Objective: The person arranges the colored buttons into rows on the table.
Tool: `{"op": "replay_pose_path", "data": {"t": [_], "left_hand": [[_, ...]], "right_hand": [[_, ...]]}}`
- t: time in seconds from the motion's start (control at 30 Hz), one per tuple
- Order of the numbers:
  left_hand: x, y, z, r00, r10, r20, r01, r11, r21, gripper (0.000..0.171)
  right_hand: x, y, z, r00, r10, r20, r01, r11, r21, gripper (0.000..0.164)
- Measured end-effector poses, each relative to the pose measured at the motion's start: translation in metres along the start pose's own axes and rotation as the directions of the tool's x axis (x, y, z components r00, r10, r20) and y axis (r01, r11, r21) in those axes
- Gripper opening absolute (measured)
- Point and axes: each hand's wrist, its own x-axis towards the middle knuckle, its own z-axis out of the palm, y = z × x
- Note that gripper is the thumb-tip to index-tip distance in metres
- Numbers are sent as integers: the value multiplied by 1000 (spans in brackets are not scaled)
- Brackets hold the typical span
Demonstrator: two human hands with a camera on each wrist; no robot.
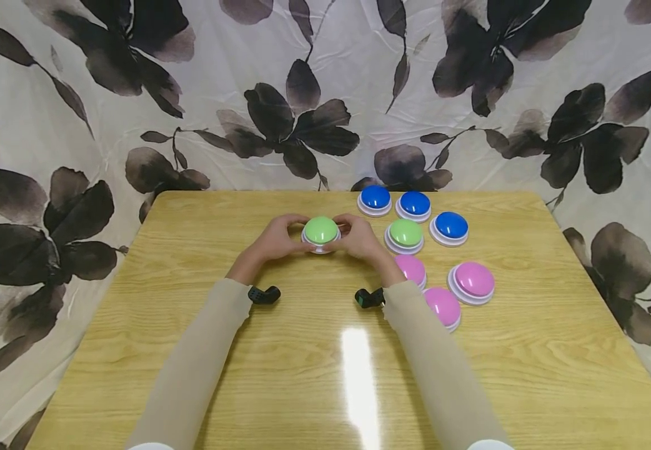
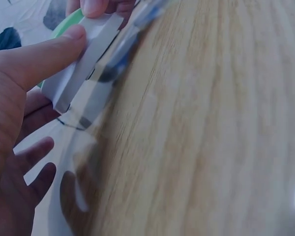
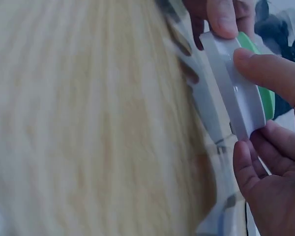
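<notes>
A green dome push button [image 1: 321, 230] with a white round base is held between both hands, close over the far middle of the table. My left hand [image 1: 277, 239] grips its left side; in the left wrist view the thumb [image 2: 64, 46] presses on the white base. From the other side my right hand [image 1: 360, 239] grips it, and in the right wrist view that thumb [image 3: 265, 69] lies on the base near the green dome. The fingers beyond the button are partly hidden by it.
To the right stand a second green button [image 1: 406, 233], three blue buttons [image 1: 415, 204] at the back, and three pink buttons [image 1: 474, 279] nearer, two partly behind the right forearm. A flowered cloth [image 1: 297, 125] hangs behind the wooden table [image 1: 218, 387].
</notes>
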Motion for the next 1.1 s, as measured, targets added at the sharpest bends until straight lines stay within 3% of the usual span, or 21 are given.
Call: {"op": "replay_pose_path", "data": {"t": [0.5, 0.9, 1.1], "left_hand": [[-21, 4, 4, 999, -25, 20, 25, 1000, 17, 71], [-21, 10, 17, 1000, 27, 6, -27, 999, 21, 70], [-20, 10, 23, 1000, 22, 1, -22, 999, 37, 70]], "right_hand": [[-24, -1, 10, 1000, -5, 1, 5, 1000, 31, 68], [-37, 3, 5, 999, 22, -25, -21, 999, 47, 67], [-43, 4, 4, 998, 47, -35, -45, 997, 62, 67]]}}
